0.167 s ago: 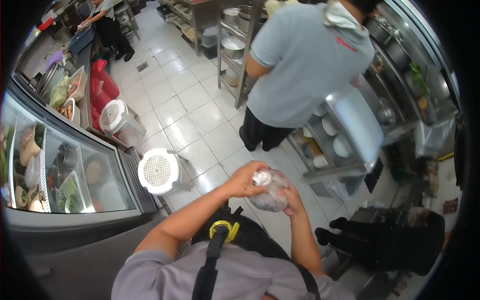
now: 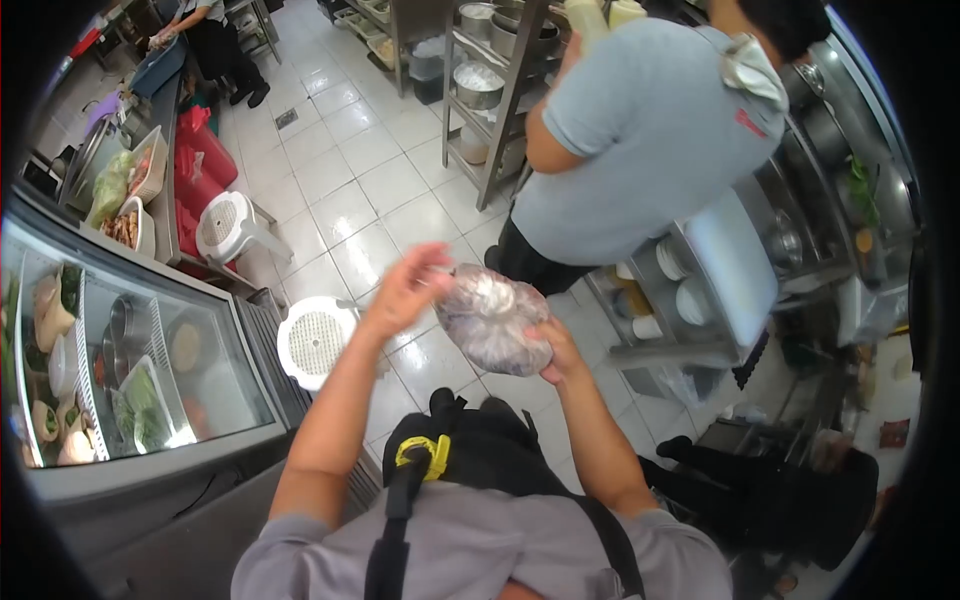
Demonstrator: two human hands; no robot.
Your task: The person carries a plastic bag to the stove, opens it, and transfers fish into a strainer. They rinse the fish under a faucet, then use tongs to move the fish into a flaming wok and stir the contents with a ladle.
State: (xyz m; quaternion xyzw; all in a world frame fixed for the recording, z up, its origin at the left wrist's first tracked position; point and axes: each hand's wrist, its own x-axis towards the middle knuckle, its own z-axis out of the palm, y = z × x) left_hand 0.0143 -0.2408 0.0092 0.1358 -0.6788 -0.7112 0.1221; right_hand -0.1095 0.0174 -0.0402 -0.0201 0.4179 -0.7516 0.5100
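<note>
A clear plastic bag (image 2: 490, 338) with greyish-purple contents hangs in front of my body, above the tiled floor. What is inside it cannot be made out. My right hand (image 2: 557, 350) grips its right side, thumb on top. Just off the bag's upper left edge is my left hand (image 2: 408, 288), its fingers apart and somewhat blurred, with nothing visible in them. The gathered, whitish top of the bag faces up towards me.
White stools (image 2: 318, 343) stand ahead on the left, beside a glass-topped refrigerated case (image 2: 185, 350) of food. A co-worker in a grey shirt (image 2: 650, 150) stands close ahead, near a metal shelf rack (image 2: 490, 130) and a steel counter (image 2: 735, 270). Another person (image 2: 215, 45) works far left.
My left hand has let go of the bag's top and moved left and up. The bag now shows wider and slightly further left, still in my right hand. The co-worker has shifted right in view.
</note>
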